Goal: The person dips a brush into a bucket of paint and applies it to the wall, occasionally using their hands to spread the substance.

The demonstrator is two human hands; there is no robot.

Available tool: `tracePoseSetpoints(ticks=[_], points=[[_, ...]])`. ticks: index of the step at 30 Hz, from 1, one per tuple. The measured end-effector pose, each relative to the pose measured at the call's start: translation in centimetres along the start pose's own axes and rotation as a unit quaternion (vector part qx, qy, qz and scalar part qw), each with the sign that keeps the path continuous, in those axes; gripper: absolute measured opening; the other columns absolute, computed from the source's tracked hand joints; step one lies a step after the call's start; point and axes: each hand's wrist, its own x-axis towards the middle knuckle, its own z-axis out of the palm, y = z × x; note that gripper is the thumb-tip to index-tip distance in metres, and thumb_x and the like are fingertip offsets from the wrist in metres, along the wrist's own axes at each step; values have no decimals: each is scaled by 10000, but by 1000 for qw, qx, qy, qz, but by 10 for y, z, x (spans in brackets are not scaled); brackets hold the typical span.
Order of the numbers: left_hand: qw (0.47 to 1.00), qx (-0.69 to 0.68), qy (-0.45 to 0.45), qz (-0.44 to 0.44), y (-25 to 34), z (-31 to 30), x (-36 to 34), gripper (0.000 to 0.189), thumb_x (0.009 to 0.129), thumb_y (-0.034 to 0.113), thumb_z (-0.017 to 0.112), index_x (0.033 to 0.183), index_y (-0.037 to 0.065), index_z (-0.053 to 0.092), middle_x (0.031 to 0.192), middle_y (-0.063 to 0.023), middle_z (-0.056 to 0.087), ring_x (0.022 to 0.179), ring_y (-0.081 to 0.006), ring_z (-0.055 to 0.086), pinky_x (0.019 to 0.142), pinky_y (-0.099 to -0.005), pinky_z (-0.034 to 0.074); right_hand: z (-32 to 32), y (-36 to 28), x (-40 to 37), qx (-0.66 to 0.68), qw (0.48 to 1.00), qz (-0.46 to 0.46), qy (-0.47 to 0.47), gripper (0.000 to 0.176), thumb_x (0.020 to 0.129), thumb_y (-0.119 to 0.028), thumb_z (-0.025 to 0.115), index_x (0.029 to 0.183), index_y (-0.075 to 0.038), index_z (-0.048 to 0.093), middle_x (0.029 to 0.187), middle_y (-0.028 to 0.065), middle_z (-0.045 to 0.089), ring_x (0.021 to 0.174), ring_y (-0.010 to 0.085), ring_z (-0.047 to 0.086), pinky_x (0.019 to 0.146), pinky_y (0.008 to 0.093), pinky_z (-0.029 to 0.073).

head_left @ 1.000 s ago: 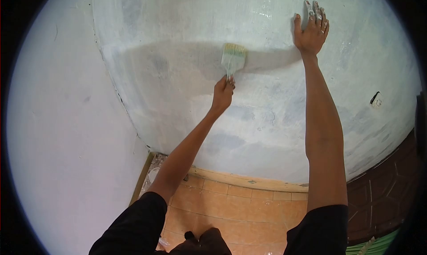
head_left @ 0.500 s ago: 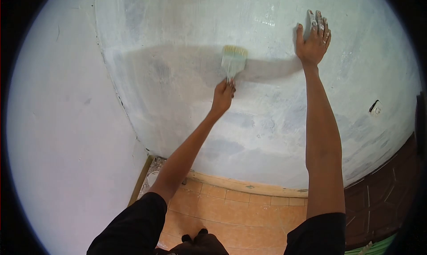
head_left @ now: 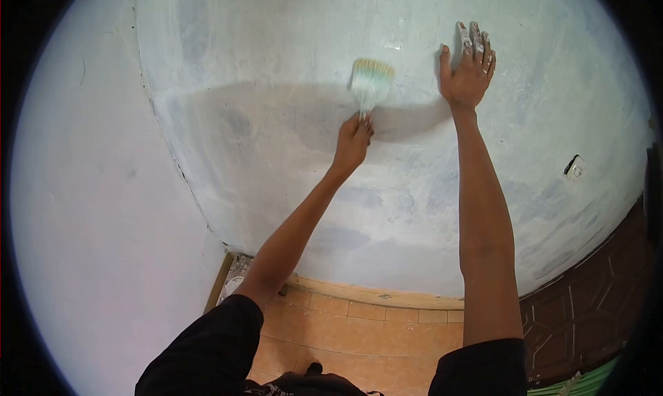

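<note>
My left hand covers most of the handle of the brush. Its bristles are slightly blurred, so I cannot tell if they touch the wall. The palm of my right hand is hidden. My left forearm hides part of a white thing. The details of the wall fitting are too small to tell. The bottom edge cuts off the green thing and my black sleeves.
</note>
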Motion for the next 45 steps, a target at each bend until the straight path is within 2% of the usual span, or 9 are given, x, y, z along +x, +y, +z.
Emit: tracePoseSetpoints(ticks=[4, 7, 11, 17, 26, 32, 38, 41, 45], points=[[1000, 11, 13, 12, -14, -6, -29, 233, 1005, 187, 444, 836, 40, 508, 700, 29, 462, 601, -44, 396, 519, -222, 349, -2, 0, 1, 8, 1000, -1, 1, 510, 905, -440, 512, 1378, -249, 500, 1451, 23, 458, 1363, 279, 377, 1145, 485, 232], [996, -15, -4, 83, 14, 10, -3, 230, 1003, 181, 442, 833, 38, 503, 688, 28, 464, 594, -46, 394, 518, -222, 350, 0, 2, -1, 1, 1000, -5, 5, 509, 902, -439, 518, 1373, -248, 507, 1446, 28, 464, 1364, 281, 377, 1143, 485, 234], [998, 34, -26, 46, 45, 24, 23, 250, 1005, 192, 437, 817, 36, 488, 659, 23, 456, 578, -49, 389, 509, -238, 350, -2, -2, 0, 7, 1000, 2, 5, 508, 899, -432, 525, 1369, -241, 513, 1441, 29, 470, 1362, 277, 380, 1142, 484, 236], [998, 54, 8, 28, -31, 0, -35, 252, 1016, 228, 435, 837, 68, 510, 654, 36, 444, 560, -44, 387, 501, -222, 344, -2, -2, -2, -4, 1000, 0, 2, 508, 903, -434, 517, 1369, -233, 513, 1444, 18, 465, 1362, 265, 379, 1142, 482, 240], [998, 41, -11, 42, 34, 25, 14, 243, 1004, 193, 441, 829, 33, 496, 676, 20, 474, 578, -50, 396, 507, -238, 349, -1, -1, -1, -2, 1000, -3, 3, 504, 915, -447, 499, 1375, -241, 505, 1452, 6, 455, 1363, 261, 378, 1147, 475, 241], [999, 36, 5, -2, -36, -15, -36, 255, 1008, 214, 443, 831, 39, 497, 678, 21, 463, 594, -50, 399, 532, -231, 359, 1, 1, -3, -8, 1000, -9, 17, 501, 910, -433, 513, 1373, -242, 507, 1440, 4, 470, 1357, 263, 388, 1145, 476, 244], [997, 19, 2, 70, 20, -9, -18, 285, 1024, 245, 430, 830, 45, 491, 675, 29, 438, 603, -51, 393, 541, -225, 360, 2, 2, -2, -8, 1000, -18, 23, 494, 906, -417, 523, 1365, -233, 519, 1439, 23, 472, 1356, 269, 391, 1134, 485, 257], [1000, -17, -12, 7, 49, -10, 14, 285, 1025, 238, 424, 824, 49, 493, 670, 30, 430, 598, -51, 391, 540, -225, 361, 0, 0, -1, 4, 1000, -14, 23, 491, 905, -413, 524, 1361, -230, 524, 1440, 27, 470, 1357, 270, 388, 1132, 490, 254], [1000, 12, 16, 22, 9, -27, -5, 279, 1017, 236, 437, 817, 52, 500, 658, 34, 432, 581, -44, 374, 514, -226, 336, -1, -1, 1, -2, 1000, -13, 16, 492, 906, -413, 524, 1362, -230, 523, 1440, 27, 470, 1357, 266, 387, 1137, 487, 248]])
